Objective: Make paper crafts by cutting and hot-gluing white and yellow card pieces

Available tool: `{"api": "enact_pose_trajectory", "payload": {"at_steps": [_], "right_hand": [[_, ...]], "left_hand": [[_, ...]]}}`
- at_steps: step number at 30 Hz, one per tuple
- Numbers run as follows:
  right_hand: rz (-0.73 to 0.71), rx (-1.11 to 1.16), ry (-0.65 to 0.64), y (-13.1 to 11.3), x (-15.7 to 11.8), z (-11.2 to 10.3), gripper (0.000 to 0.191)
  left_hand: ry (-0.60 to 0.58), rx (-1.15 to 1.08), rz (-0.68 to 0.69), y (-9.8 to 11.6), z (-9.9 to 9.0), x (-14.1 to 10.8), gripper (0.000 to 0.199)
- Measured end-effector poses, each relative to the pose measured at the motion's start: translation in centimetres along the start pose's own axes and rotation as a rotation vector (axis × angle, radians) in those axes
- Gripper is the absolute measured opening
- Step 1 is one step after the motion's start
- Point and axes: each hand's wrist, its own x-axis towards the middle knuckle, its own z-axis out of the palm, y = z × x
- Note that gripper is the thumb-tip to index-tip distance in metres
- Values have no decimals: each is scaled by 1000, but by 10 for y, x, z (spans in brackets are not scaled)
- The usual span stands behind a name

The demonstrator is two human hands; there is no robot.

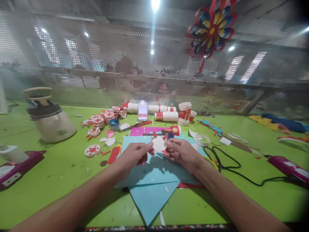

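Note:
A round white paper disc (159, 144) with several red tabs around its edge is held between my two hands, above light blue paper (154, 175). My left hand (137, 154) pinches the disc's left edge between thumb and fingers. My right hand (181, 151) is closed on its right edge. A thin grey blade-like tip (162, 155) shows just below the disc, by my right fingers; whether I hold it is unclear. Beyond the disc lie a red-and-white paper cup (177, 130) and a magenta sheet (138, 131). A red paper strip (114, 155) lies left of the blue paper.
Finished-looking red-and-white paper discs (98, 119) pile up at back left, with one disc (92, 150) nearer. Stacked cups (184, 112), a phone (143, 110) and a blue jar (114, 125) stand behind. A large jug (51, 120) is left; a black cable (231, 167) runs right.

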Motion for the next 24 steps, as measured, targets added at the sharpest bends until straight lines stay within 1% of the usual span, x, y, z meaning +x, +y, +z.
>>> {"api": "enact_pose_trajectory", "payload": {"at_steps": [2, 4, 6, 7, 8, 9, 11, 12, 14, 16, 17, 18, 19, 20, 21, 22, 23, 24], "right_hand": [[-52, 27, 68, -7, 2, -8, 23], [-123, 43, 153, -15, 5, -19, 22], [-209, 61, 260, -22, 10, -33, 21], [-256, 70, 317, -26, 12, -40, 21], [-300, 80, 369, -29, 15, -47, 20], [-340, 92, 415, -32, 17, -53, 20], [-407, 123, 497, -39, 19, -66, 18], [-440, 142, 537, -43, 18, -72, 17], [-516, 186, 622, -55, 14, -83, 11], [-592, 231, 690, -66, 8, -94, 10], [-621, 248, 713, -71, 5, -98, 12], [-640, 264, 723, -74, 3, -101, 13], [-648, 274, 714, -76, 1, -102, 13], [-648, 278, 693, -76, 0, -101, 13], [-637, 276, 657, -75, 0, -98, 13], [-619, 265, 610, -71, 0, -93, 12], [-595, 247, 557, -67, 1, -86, 12], [-567, 224, 500, -62, 2, -78, 13]], "left_hand": [[53, 44, 88, 8, -5, 0, 43], [135, -67, 215, 19, -17, 0, 39], [253, -168, 359, 33, -32, 1, 35], [289, -241, 424, 39, -41, 2, 31], [320, -273, 459, 45, -48, 3, 28], [338, -281, 463, 50, -55, 3, 26], [383, -279, 484, 55, -63, 4, 27], [398, -260, 490, 55, -63, 3, 28], [419, -204, 503, 54, -57, -1, 31], [385, -88, 472, 50, -45, -10, 29], [334, -6, 430, 47, -38, -15, 21], [197, 172, 340, 44, -30, -20, 15], [73, 307, 300, 42, -24, -25, 20], [-33, 408, 278, 41, -19, -29, 31], [-96, 477, 276, 41, -16, -31, 38], [-111, 517, 290, 42, -15, -32, 38], [-78, 544, 309, 45, -17, -32, 30], [0, 564, 331, 49, -22, -30, 16]]}}
